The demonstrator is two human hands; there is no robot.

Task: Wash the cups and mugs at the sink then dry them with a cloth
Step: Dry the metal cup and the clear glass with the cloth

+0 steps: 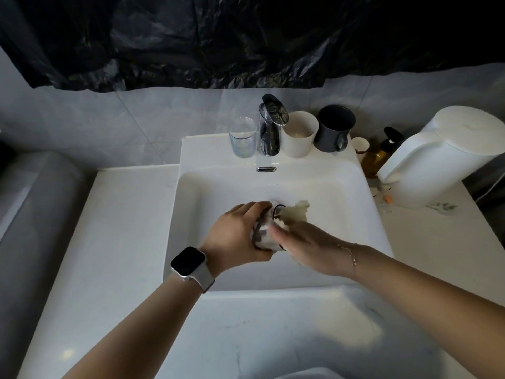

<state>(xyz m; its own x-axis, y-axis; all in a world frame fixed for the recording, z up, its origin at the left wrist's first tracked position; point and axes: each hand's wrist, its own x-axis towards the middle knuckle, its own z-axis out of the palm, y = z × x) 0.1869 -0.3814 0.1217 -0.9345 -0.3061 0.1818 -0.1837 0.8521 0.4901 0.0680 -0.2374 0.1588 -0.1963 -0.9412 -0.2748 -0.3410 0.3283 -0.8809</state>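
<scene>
Down in the basin, a patterned mug (266, 231) lies tilted on its side, mouth toward the right, likely so the cloth (296, 213) can reach inside. The left hand (240, 233) wraps round its body, bracing it over the sink (355, 214) so drips fall there. The right hand (303, 242) presses the cloth at the rim; its grip is blurred. By the tap (270, 127) wait a glass (241, 138), a white cup (299, 135) and a dark mug (334, 128), within reach, apparently queued.
</scene>
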